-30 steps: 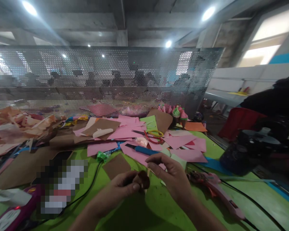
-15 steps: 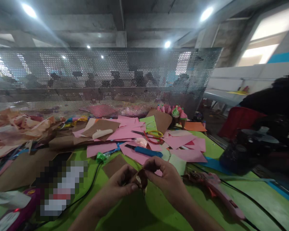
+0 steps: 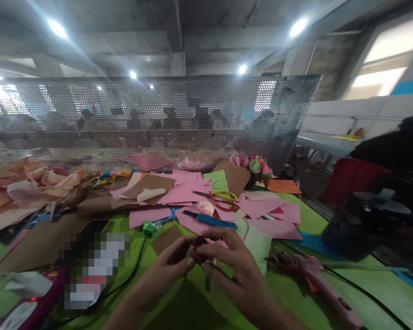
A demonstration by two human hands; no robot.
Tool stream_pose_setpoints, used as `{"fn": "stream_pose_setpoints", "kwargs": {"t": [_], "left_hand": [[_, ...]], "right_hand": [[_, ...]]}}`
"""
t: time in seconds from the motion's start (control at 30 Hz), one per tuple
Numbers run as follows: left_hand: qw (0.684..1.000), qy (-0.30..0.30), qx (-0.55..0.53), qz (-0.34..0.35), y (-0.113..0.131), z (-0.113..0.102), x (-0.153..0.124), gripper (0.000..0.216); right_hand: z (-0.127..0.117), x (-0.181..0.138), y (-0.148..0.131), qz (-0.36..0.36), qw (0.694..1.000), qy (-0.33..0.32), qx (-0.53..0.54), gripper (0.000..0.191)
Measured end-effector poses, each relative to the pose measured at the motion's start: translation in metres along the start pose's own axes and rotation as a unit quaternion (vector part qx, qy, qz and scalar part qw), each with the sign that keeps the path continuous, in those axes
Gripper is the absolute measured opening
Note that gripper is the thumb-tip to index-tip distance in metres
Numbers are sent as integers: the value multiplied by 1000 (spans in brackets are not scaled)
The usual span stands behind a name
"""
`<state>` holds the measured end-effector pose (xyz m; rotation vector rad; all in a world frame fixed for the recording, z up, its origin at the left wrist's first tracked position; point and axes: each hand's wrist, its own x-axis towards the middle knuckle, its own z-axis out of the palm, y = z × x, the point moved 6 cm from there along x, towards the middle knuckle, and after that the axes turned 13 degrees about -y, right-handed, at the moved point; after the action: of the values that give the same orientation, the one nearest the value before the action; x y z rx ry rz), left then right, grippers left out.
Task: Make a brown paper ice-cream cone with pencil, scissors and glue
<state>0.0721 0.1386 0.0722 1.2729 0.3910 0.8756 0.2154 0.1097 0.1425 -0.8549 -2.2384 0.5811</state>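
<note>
My left hand [image 3: 177,257] pinches a small curled brown piece [image 3: 200,243], which looks like paper or felt, between thumb and fingers. Against its right side press the fingertips of my right hand [image 3: 232,256], fingers bent. Below these fingers shows a thin, pale and dark sliver [image 3: 210,277], too small to name. Just beyond the hands lie a flat brown sheet [image 3: 167,239] and a blue-handled cutter [image 3: 215,221]. To the right of my right hand rests a pink glue gun [image 3: 315,275] with a black cord.
Scissors [image 3: 223,200] lie among pink sheets [image 3: 182,190]. Small cupcake-like figures [image 3: 256,166] stand at the back, before a perforated metal screen [image 3: 141,114]. A phone [image 3: 92,229] and purple power strip [image 3: 37,298] are left; a dark jug [image 3: 353,233] stands right.
My right fingers have moved lower and more over the brown piece, which has turned between the hands. The whole view has shifted slightly.
</note>
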Motion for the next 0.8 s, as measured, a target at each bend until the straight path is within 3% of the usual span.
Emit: {"fn": "stream_pose_setpoints", "kwargs": {"t": [0.2, 0.3, 0.4, 0.53, 0.8], "left_hand": [[998, -18, 66, -12, 1, 2, 2, 27], [997, -22, 73, -9, 1, 5, 4, 25], [998, 16, 55, -13, 0, 0, 3, 26], [999, 34, 38, -9, -1, -6, 2, 44], [999, 40, 10, -7, -2, -9, 3, 40]], "right_hand": [[14, 2, 1, 14, 990, -40, -132, 21], [17, 1, 6, 24, 990, -53, -125, 15], [10, 0, 7, 31, 996, -41, -67, 26], [-1, -1, 4, 34, 998, 1, -46, 27], [13, 3, 10, 45, 990, -63, -121, 27]]}}
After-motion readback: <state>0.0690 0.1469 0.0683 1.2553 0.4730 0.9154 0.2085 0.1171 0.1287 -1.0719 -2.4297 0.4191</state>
